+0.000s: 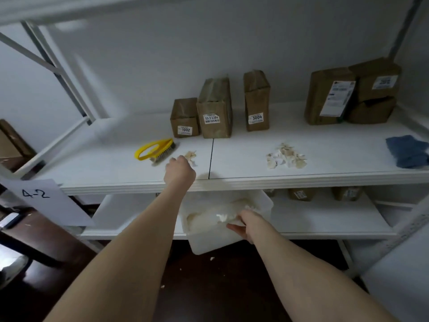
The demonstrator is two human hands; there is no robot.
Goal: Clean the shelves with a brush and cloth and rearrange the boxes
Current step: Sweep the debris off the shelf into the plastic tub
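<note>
Reaching centre frame, the left grip (180, 169), fingers curled, contents unseen, hung by pale paper scraps (190, 156) beside the yellow-handled bristle brush (156, 151); the right grip (249, 225) clasped a white plastic bin (209, 242) below the white shelf (104, 168), where swept scraps could miss it.

— How is the scene lit?
— A dim, cool, even light is seen. The white shelf (255, 140) is rendered brightest, while the floor (209, 287) at the bottom of the frame is almost lost in darkness. A soft shadow is cast just right of the left hand (180, 169).
— And the sharpness?
— The frame bars (58, 66) at the upper left are smeared by blur. Straight lines are bowed toward the edges, and the box labels (384, 82) at the upper right are softened.
</note>
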